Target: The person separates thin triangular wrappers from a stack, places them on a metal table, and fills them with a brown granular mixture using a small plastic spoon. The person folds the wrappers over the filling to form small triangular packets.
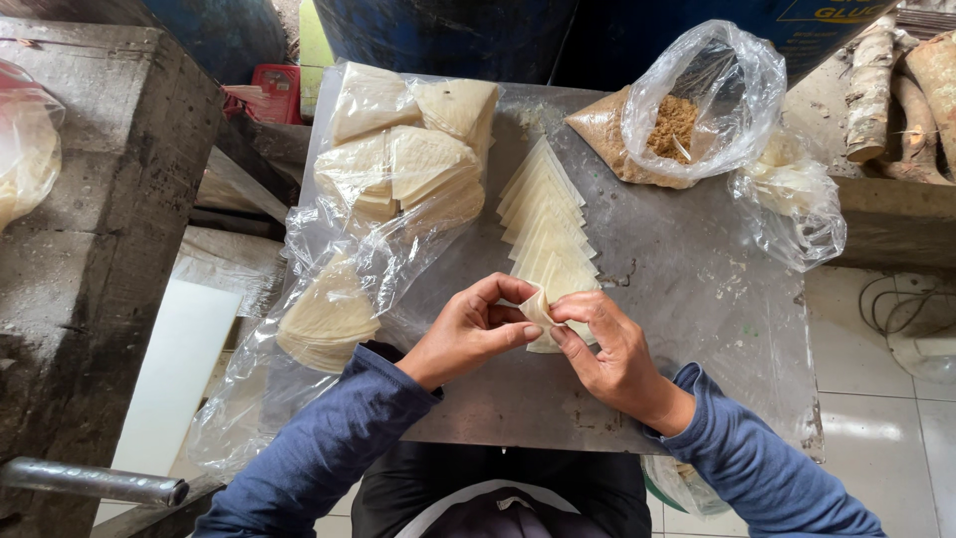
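Note:
Both my hands meet over the near edge of a metal table [687, 299]. My left hand [468, 334] and my right hand [607, 349] pinch one pale triangular dough wrapper [539, 307] between their fingertips, folding it. Just beyond the hands lies a row of overlapping pale wrappers [546, 214] fanned out on the table. An open clear bag of brown crumbly filling [677, 125] sits at the far right.
A clear plastic bag with stacks of wedge-shaped wrappers [408, 149] covers the table's left side, with more wrappers [327, 319] lower down. A smaller plastic bag [792, 194] lies right. A concrete block [90, 229] stands left; a metal pipe [95, 483] pokes out below it.

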